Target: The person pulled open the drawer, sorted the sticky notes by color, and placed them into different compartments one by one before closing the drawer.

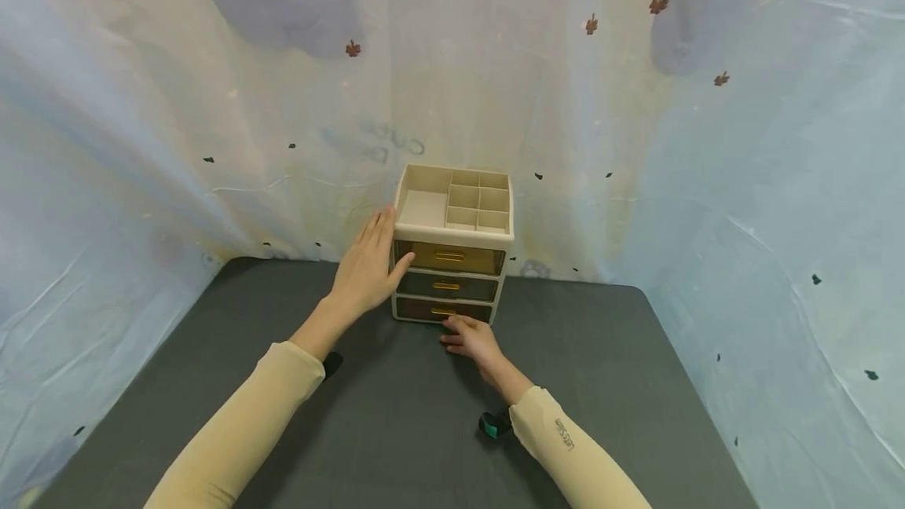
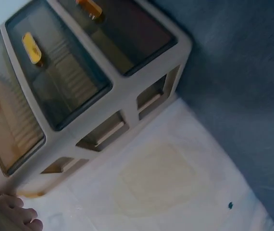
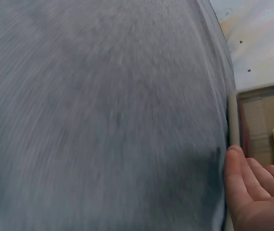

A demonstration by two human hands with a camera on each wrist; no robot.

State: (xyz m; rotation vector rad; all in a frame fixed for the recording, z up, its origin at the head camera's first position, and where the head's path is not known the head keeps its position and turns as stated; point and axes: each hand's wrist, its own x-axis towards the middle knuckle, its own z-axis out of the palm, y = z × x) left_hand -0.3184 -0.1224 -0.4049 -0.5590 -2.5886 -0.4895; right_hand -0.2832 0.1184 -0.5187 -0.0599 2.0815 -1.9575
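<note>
A cream desktop drawer organizer (image 1: 452, 232) stands upright on the dark grey table. Its three smoky drawers have gold handles and sit flush in the frame. My left hand (image 1: 365, 261) rests along its left side, fingers straight and thumb over the front edge by the top drawer (image 1: 481, 259). In the left wrist view, only the fingertips (image 2: 19, 211) show at the corner of the organizer. Low at the front, my right hand (image 1: 475, 340) has its fingers loosely extended at the bottom drawer (image 1: 417, 309), right below its gold handle (image 1: 443, 311). The right wrist view shows these fingers (image 3: 242, 178) beside that handle.
The organizer's top tray (image 1: 424, 206) is divided into one large compartment and several small ones. Behind the table (image 1: 396, 430) hangs a pale patterned cloth (image 1: 452, 85), close to the organizer's back. A black device with a green patch (image 1: 490, 426) is at my right wrist.
</note>
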